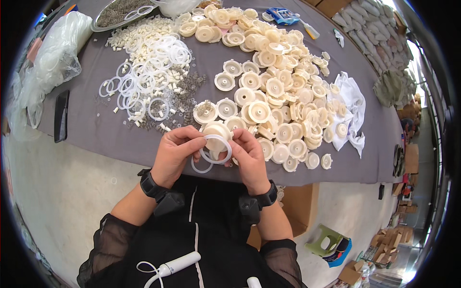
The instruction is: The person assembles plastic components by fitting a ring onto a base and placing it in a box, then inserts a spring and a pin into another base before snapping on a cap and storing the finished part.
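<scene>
A grey-covered table carries everything being handled. Under its near edge stands a cardboard box; a few pale parts show beside its upper left, but how full it is cannot be told. A clear plastic bag slumps at the table's left, thin and crinkled, its contents unclear. At the far left, a shiny round tray holds a tangle of small metal springs, with pale rings lying over its edge.

Both hands meet above the near edge. The left hand has its fingers closed to a pinch, thumb on the ring near the cap's rim; the right hand has its fingers drawn in around the opposite side of the cap.

The cream cap sits between them, in front of the pile. It looks like moulded plastic: probably light, stiff and smooth enough to slip, best held across its rim by the projecting lugs.

The translucent ring lies before the cap. It seems very light, soft and springy, so a gentle pinch on opposite sides should keep it round. A second ring shows below; whether it is held is unclear.
</scene>
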`<action>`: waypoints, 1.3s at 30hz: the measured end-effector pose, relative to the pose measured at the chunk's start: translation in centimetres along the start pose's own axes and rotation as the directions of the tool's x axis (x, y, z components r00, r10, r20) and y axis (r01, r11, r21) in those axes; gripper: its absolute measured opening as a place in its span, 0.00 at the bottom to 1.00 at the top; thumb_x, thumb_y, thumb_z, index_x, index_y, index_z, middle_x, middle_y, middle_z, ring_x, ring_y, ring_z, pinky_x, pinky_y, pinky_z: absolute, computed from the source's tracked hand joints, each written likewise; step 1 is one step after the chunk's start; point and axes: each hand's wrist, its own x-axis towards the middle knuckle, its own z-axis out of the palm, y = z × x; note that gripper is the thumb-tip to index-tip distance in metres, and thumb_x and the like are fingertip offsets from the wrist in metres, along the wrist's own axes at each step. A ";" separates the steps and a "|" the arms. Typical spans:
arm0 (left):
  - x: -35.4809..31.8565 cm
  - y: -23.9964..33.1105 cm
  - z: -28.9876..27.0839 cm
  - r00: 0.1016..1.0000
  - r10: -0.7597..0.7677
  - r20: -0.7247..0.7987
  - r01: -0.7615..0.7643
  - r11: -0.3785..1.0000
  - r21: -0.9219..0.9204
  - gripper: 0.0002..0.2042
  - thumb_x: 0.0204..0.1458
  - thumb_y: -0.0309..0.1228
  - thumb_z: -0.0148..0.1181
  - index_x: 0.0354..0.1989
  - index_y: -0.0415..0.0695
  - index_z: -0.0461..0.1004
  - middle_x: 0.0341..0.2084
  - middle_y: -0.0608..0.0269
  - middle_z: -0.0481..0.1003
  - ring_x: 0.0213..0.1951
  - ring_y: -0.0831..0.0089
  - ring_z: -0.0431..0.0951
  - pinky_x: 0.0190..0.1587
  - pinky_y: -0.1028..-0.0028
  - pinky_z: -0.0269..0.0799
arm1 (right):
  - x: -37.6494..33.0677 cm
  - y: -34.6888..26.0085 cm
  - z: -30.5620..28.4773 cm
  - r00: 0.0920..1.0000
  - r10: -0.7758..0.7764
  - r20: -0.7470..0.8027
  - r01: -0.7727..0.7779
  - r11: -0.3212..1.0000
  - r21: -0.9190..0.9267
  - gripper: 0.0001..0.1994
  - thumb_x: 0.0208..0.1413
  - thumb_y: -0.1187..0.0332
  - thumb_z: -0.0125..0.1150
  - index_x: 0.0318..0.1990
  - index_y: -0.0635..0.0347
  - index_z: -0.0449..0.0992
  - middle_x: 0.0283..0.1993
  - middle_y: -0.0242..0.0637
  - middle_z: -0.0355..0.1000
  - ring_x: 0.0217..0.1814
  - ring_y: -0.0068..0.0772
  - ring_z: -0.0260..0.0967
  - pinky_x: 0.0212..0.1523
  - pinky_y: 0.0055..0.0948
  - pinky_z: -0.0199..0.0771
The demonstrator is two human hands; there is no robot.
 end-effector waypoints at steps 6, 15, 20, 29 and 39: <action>-1.0 -0.2 1.0 0.996 0.078 -0.049 -0.074 0.994 0.080 0.03 0.46 0.23 0.59 0.24 0.40 0.71 0.21 0.69 0.68 0.20 0.85 0.66 0.23 0.85 0.61 | -1.4 1.2 -0.5 0.998 0.036 0.055 -0.044 0.988 0.151 0.07 0.56 0.67 0.48 0.39 0.60 0.65 0.31 0.34 0.70 0.26 0.23 0.69 0.25 0.18 0.68; -2.1 -0.5 1.6 0.979 0.202 -0.030 -0.194 0.965 0.176 0.06 0.44 0.21 0.60 0.22 0.42 0.69 0.25 0.70 0.67 0.28 0.84 0.65 0.33 0.83 0.60 | -3.4 1.0 0.7 0.996 -0.019 0.090 0.010 0.995 0.103 0.11 0.47 0.77 0.60 0.37 0.61 0.65 0.32 0.26 0.66 0.30 0.11 0.63 0.29 0.12 0.63; -2.6 -0.6 2.1 0.968 0.250 -0.020 -0.240 0.947 0.213 0.05 0.43 0.19 0.60 0.23 0.41 0.69 0.30 0.68 0.67 0.34 0.82 0.67 0.40 0.81 0.62 | -3.7 1.1 1.2 0.994 -0.083 0.066 0.080 0.996 0.036 0.11 0.47 0.76 0.60 0.37 0.61 0.66 0.32 0.27 0.67 0.32 0.10 0.63 0.31 0.11 0.64; -2.2 -1.1 1.3 0.996 0.025 0.080 -0.030 0.998 0.056 0.06 0.48 0.28 0.57 0.25 0.42 0.67 0.38 0.56 0.73 0.42 0.72 0.72 0.47 0.71 0.66 | -4.3 1.6 -0.6 0.996 -0.033 0.087 0.019 0.988 0.155 0.07 0.50 0.74 0.57 0.36 0.62 0.68 0.31 0.30 0.69 0.28 0.16 0.66 0.28 0.14 0.67; -2.4 -1.9 1.3 0.986 -0.054 0.159 0.086 0.976 -0.200 0.14 0.47 0.23 0.56 0.43 0.42 0.63 0.37 0.61 0.71 0.41 0.73 0.72 0.44 0.73 0.69 | -4.1 3.5 -1.3 0.986 -0.036 0.164 -0.059 0.840 0.540 0.09 0.52 0.70 0.56 0.40 0.61 0.69 0.30 0.33 0.70 0.24 0.19 0.65 0.26 0.19 0.66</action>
